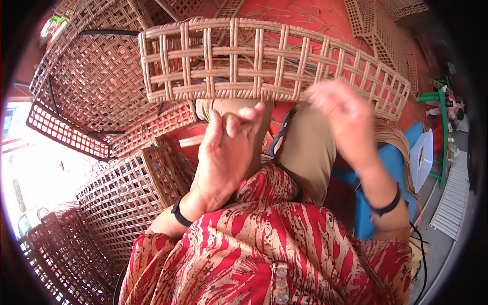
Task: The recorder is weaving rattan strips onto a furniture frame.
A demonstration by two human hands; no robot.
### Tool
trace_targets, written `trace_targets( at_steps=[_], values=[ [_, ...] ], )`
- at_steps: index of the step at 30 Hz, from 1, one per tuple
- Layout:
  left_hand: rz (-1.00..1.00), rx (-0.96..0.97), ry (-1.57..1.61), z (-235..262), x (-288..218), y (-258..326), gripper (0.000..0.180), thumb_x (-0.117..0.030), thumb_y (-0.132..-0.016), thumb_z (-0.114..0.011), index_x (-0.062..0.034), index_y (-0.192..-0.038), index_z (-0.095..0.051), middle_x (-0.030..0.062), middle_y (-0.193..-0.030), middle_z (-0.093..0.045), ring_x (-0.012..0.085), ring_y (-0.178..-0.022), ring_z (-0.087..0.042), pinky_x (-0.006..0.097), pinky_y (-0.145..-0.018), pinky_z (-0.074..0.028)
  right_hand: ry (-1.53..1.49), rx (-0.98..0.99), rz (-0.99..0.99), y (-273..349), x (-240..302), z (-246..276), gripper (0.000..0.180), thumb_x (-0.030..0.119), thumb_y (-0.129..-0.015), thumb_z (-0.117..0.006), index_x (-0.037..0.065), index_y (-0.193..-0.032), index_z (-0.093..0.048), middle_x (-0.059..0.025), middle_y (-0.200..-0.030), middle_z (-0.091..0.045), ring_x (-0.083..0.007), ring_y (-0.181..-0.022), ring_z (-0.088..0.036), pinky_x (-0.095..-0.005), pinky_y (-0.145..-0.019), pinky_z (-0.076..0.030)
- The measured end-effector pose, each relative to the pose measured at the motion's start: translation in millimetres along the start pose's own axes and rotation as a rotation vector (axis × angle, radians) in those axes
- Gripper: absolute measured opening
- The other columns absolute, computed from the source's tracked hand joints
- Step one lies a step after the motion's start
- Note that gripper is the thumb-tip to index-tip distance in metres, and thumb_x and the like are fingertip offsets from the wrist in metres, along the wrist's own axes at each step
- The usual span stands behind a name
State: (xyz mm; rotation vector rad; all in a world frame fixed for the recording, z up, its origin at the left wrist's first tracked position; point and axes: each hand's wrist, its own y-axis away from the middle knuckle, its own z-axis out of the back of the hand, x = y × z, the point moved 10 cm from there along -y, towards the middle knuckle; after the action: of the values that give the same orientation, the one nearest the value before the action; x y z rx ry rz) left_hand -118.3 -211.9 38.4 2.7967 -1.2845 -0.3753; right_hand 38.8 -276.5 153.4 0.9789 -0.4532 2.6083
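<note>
A long, curved wicker frame (234, 57) with an open grid weave and a rope-like edge lies across in front of my knees. My left hand (227, 147) is palm up just below its near edge, thumb apart and fingers partly bent, with nothing visible in it. Whether the fingertips touch the edge, I cannot tell. Near the right part of that edge hovers my right hand (345, 117), its fingers smeared by motion; what it may hold does not show. A pale cane strip (191, 141) shows left of my left hand.
Large woven wicker pieces (101, 71) stand at the left, with another wicker basket (119, 190) below them. Cane scraps (305, 18) litter the red floor. At the right are a bundle of cane strands (399, 147), a blue seat (366, 216) and a green frame (445, 137).
</note>
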Motion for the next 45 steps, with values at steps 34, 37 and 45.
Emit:
trace_targets(
  at_steps=[34, 37, 45],
  values=[
    [0.301, -0.24, -0.52, 9, 5, 2, 0.044, -0.034, -0.101, -0.046, 0.0083, -0.107, -0.057, 0.02, -0.103, -0.065, 0.0239, -0.094, -0.066, 0.035, -0.084, -0.054, -0.739, 0.347, -0.402, 46, -7, -97, 0.022, 0.02, -0.097, -0.056, 0.001, -0.088, -0.061, 0.0025, -0.056, -0.049, -0.0032, -0.046, -0.045, -0.0215, -0.042, -0.035],
    [0.244, -0.241, -0.503, 10, 3, 1, 0.041, -0.031, -0.101, -0.046, 0.0076, -0.106, -0.057, 0.02, -0.104, -0.065, 0.0242, -0.094, -0.066, 0.036, -0.084, -0.054, -0.725, 0.37, -0.405, 47, -7, -90, 0.021, 0.019, -0.097, -0.056, 0.001, -0.089, -0.061, 0.0022, -0.056, -0.05, -0.0032, -0.046, -0.045, -0.0213, -0.042, -0.035],
    [0.198, -0.314, -0.539, 10, 0, 4, 0.036, -0.03, -0.1, -0.048, 0.0042, -0.106, -0.058, 0.0165, -0.103, -0.066, 0.0244, -0.097, -0.066, 0.035, -0.084, -0.054, -0.871, 0.43, -0.516, 55, -5, -80, 0.021, 0.019, -0.097, -0.056, 0.0, -0.09, -0.062, 0.0018, -0.056, -0.05, -0.0032, -0.046, -0.044, -0.0217, -0.043, -0.035]
  ],
)
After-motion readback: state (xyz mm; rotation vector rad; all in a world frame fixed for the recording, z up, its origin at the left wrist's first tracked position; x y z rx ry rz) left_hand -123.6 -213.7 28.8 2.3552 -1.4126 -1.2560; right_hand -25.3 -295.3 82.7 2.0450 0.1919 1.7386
